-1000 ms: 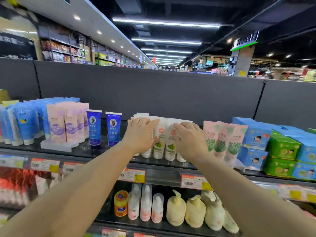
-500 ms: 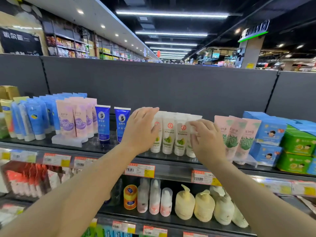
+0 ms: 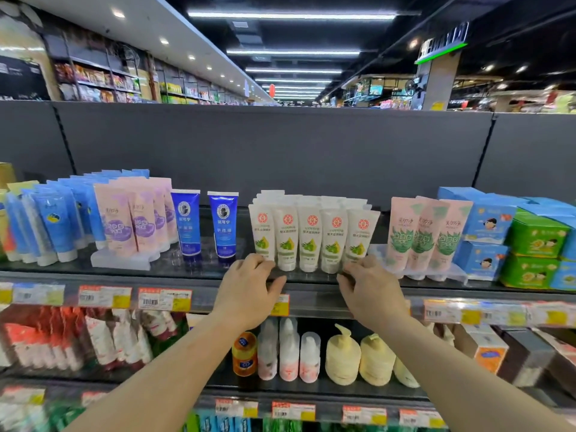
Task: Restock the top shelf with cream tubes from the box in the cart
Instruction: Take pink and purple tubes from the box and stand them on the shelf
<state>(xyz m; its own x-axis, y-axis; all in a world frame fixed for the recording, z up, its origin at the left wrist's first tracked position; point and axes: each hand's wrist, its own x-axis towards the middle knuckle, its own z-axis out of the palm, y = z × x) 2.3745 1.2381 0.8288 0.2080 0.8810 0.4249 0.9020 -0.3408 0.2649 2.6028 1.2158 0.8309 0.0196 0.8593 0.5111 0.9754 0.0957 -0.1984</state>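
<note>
Cream tubes (image 3: 311,235) standing upright on top shelf (image 3: 199,271), row sitting just above both sets of fingertips. Left hand (image 3: 246,291) and right hand (image 3: 371,294) curling loosely at row's ends, pinching nothing, equally near.

Just above both hands stand white cream tubes (image 3: 311,235) with a red round emblem and green leaf print. Left of the left hand (image 3: 246,291), two deep blue tubes (image 3: 204,224), then pink tubes with purple patches (image 3: 137,219). Right of the right hand (image 3: 371,291), pink tubes with green leaf print (image 3: 427,235), then blue boxes (image 3: 486,232) and green boxes (image 3: 536,247).
</note>
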